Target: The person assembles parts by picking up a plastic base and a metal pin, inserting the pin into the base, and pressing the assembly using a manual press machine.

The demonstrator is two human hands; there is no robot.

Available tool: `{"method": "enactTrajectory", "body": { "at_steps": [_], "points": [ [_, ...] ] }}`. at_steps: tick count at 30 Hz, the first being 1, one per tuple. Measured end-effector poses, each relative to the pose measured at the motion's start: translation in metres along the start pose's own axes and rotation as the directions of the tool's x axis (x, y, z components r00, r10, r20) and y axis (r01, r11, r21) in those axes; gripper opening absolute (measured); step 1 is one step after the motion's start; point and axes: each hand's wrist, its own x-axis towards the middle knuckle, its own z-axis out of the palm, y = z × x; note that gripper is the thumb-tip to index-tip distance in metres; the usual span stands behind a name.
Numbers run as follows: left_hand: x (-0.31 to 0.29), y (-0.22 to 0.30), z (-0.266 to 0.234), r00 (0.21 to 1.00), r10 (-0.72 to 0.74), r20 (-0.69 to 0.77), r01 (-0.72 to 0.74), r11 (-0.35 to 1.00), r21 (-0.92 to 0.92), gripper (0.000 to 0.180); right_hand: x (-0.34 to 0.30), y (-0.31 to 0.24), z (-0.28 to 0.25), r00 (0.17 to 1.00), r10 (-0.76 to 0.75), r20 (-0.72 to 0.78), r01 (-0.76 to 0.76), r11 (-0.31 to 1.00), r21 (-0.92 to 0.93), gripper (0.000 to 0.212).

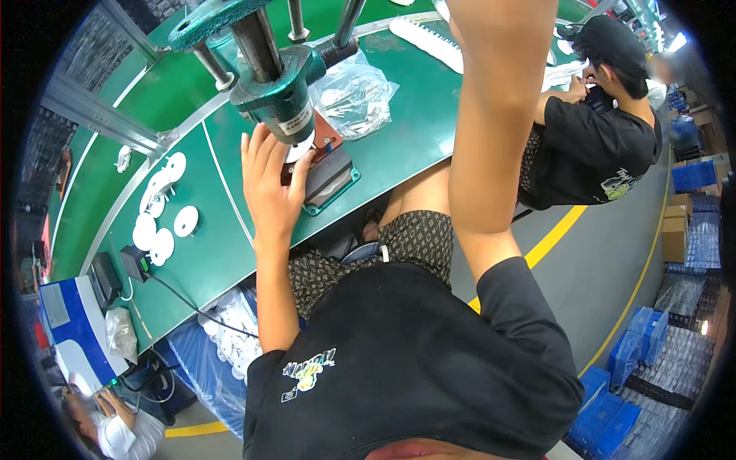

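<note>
1. Far left, a blue-and-white box [80, 326] stands near a small black box [134, 263] on the green table [215, 261].
2. Several loose discs [185, 221], white, lie right of these, some overlapping.
3. The left hand [274, 180] reaches up to the press [272, 96], thumb apart from the fingers. Whether it pinches the white disc [300, 147] I cannot tell.
4. That disc sits under the press head, which partly hides it, beside the thumb.
5. Just right lies a clear bag [354, 100] of white parts.
6. The right forearm [498, 115] rises past the top edge; its hand is out of sight, grip unknown.
7. Farther right, a co-worker [590, 146] sits in black.
</note>
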Motion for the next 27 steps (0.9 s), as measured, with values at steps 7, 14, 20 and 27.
{"method": "enactTrajectory", "body": {
  "at_steps": [7, 14, 20, 27],
  "points": [
    [0.017, 0.014, -0.008, 0.978, -0.077, 0.191, 0.076, 0.997, 0.011, 0.059, -0.021, -0.019, 0.015, 0.979, -0.16, -0.123, 0.107, 0.928, -0.358, 0.025],
    [0.001, 0.004, -0.003, 0.972, -0.189, 0.142, 0.203, 0.976, -0.085, 0.058, -0.174, -0.06, -0.05, 0.933, 0.147, -0.328, -0.077, 0.973, 0.216, 0.038],
    [-0.003, 0.0, 0.004, 0.995, -0.08, 0.058, 0.081, 0.997, -0.012, 0.051, -0.157, -0.063, -0.047, 0.975, 0.024, -0.222, -0.008, 0.997, 0.074, 0.036],
    [-0.016, 0.02, -0.001, 0.994, 0.069, -0.085, -0.072, 0.997, -0.028, 0.042, -0.069, -0.031, -0.013, 0.989, 0.051, -0.142, -0.066, 0.993, -0.103, 0.075]
  ]
}}
